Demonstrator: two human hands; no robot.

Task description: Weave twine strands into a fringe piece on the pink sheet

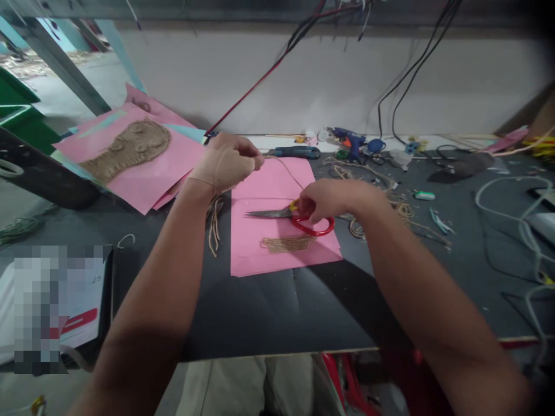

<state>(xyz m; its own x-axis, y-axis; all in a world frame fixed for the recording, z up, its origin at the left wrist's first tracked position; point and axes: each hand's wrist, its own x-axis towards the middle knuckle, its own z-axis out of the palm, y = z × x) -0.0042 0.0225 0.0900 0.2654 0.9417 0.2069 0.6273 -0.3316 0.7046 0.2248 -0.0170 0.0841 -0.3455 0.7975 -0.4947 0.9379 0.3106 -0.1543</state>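
My left hand (229,162) is closed in a pinch above the far left corner of a pink paper sheet (247,254). A strand of jute twine (289,173) stretches from its fingertips towards my right hand. My right hand (323,199) has its fingers closed at the red handle of a pair of scissors (271,214), whose blades point left over the sheet. Whether it also grips the twine is hidden. Nearer me, a row of short twine pieces (288,244) lies side by side on the paper. Loose twine ends (214,231) hang beside my left wrist.
On the left stand pink sheets bearing a twine-covered shape (134,144). A utility knife (297,152) and a blue glue gun (353,141) lie at the back. Twine scraps (403,211) and a white cable (520,231) spread rightward. A notebook-like item (87,312) sits front left.
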